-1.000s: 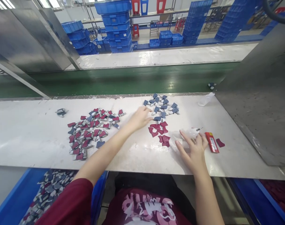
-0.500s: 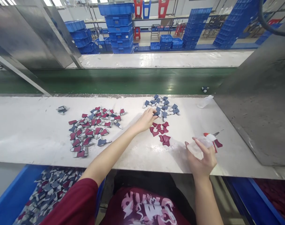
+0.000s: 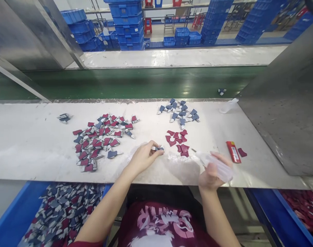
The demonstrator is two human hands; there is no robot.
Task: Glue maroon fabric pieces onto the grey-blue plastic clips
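My left hand [image 3: 142, 158] pinches a small blue-grey and white plastic part [image 3: 159, 148] between thumb and fingertips, just above the white worktop. In my right hand [image 3: 209, 178] is a translucent squeeze bottle [image 3: 222, 168], blurred by motion, its narrow end toward the left. Loose maroon plastic pieces [image 3: 183, 148] lie between the two hands. Beyond them is a loose group of blue-grey and white parts [image 3: 182, 114]. A larger pile of parts, many with maroon tops [image 3: 101, 132], spreads out left of my left hand.
A red and white packet [image 3: 233, 152] and one maroon piece [image 3: 242, 152] lie at the right. Metal panels [image 3: 287, 120] flank the worktop. Behind runs a green conveyor belt [image 3: 136, 82]. Blue bins with parts [image 3: 61, 209] and maroon pieces [image 3: 300, 209] stand below the edge.
My left hand has come back from the blue-grey group toward me, carrying one part. My right hand has turned the bottle so its narrow end faces left, uncovering the red packet.
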